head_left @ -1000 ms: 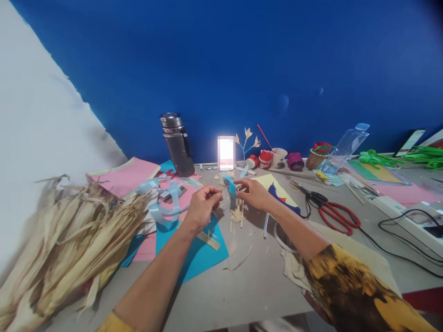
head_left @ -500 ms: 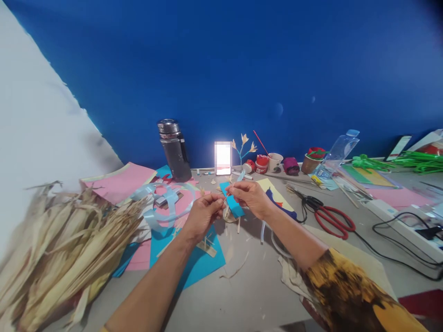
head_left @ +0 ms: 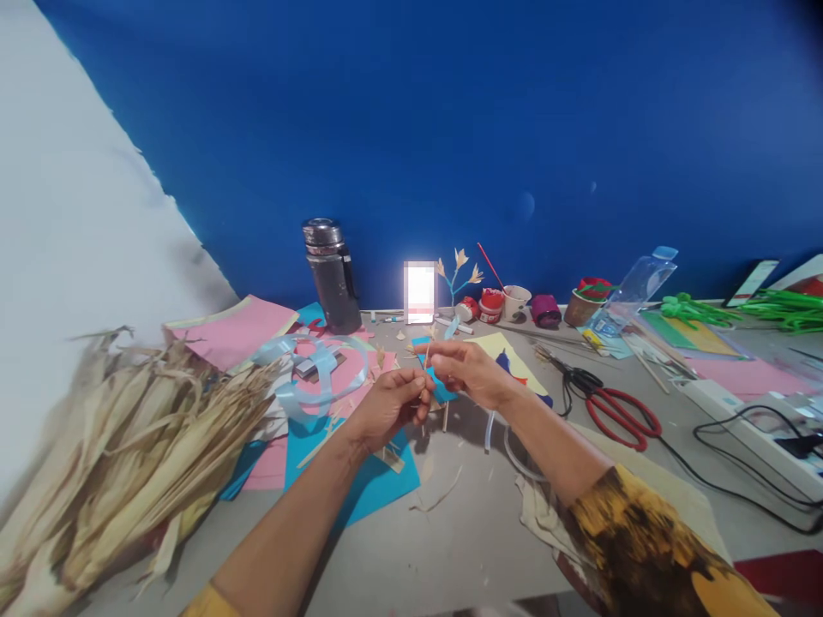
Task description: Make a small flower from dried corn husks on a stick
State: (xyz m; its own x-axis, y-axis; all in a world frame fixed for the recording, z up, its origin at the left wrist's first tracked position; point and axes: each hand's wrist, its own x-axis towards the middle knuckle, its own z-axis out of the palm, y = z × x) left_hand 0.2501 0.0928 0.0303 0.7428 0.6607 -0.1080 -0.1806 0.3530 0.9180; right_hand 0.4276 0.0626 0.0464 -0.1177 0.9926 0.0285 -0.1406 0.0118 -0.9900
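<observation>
My left hand [head_left: 402,399] is closed in a pinch round a thin stem, with a small pale husk piece [head_left: 429,339] showing above the fingertips. Close above it, my right hand [head_left: 472,370] has its fingers stretched to the left beside that husk piece. Whether these fingers touch it, I cannot tell. A blue paper strip [head_left: 442,392] shows behind and between both hands, partly covered by them. Beyond the hands stands a branched blue stem with pale husk flowers [head_left: 460,258].
Dried corn husks [head_left: 129,463] are heaped at the left. Blue paper [head_left: 379,501], a light-blue ribbon [head_left: 321,377] and a dark flask [head_left: 333,287] lie or stand left of centre. Red-handled scissors [head_left: 621,417], a clear bottle [head_left: 633,296] and a power strip [head_left: 749,428] are at the right.
My right hand's fingers have gone from a pinch near the left fingertips to a stretched-out pose. My left hand has come slightly lower and nearer, still pinching. The view has shifted a little.
</observation>
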